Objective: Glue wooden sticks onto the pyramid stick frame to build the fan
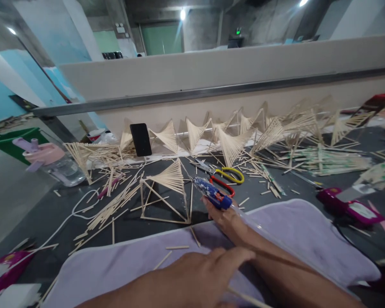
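- The right hand is closed around the handle of a blue glue gun, nozzle aimed at a stick frame.
- The left hand lies nearer the camera, fingers loosely extended over a lavender cloth; a thin stick runs beneath it, grip unclear.
- The frame stands on the dark table, just left of the gun's tip.
- It is a pyramid of pale sticks with one fanned, curved face.
- Yellow-and-red scissors lie just behind the gun.
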`<state>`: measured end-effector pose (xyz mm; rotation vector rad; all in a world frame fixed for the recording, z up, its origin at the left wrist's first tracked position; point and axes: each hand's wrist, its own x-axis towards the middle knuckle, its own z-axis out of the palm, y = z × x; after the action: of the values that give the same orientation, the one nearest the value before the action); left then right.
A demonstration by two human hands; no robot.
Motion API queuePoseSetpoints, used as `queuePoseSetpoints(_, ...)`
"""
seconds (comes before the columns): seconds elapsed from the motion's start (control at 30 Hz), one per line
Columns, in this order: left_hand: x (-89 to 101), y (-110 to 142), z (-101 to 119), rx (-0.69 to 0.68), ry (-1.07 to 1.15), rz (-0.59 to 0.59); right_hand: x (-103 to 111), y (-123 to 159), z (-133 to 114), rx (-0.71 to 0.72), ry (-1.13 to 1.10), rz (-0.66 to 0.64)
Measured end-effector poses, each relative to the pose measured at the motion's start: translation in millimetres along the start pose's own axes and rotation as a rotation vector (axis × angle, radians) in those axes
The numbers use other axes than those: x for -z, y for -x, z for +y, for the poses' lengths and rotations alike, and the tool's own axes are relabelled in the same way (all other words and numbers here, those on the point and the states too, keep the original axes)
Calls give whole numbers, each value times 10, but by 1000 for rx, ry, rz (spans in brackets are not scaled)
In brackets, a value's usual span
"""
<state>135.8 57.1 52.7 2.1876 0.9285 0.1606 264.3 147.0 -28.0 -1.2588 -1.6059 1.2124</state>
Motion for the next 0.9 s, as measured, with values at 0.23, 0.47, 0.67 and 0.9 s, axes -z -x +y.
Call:
queuePoseSetpoints(0.23,244,343,-299,275,472,199,-6,-53,17,44,70,126)
queuePoseSetpoints(0.47,143,369,-756,366,708,693,-13,-17,46,74,4,89)
queuePoseSetpoints(0.67,-24,342,-911,462,1199,701,35,70,23,184,105,-64)
queuePoseSetpoints(0.9,-60,313,-943,487,1134,611,18,102,51,315,184,-95)
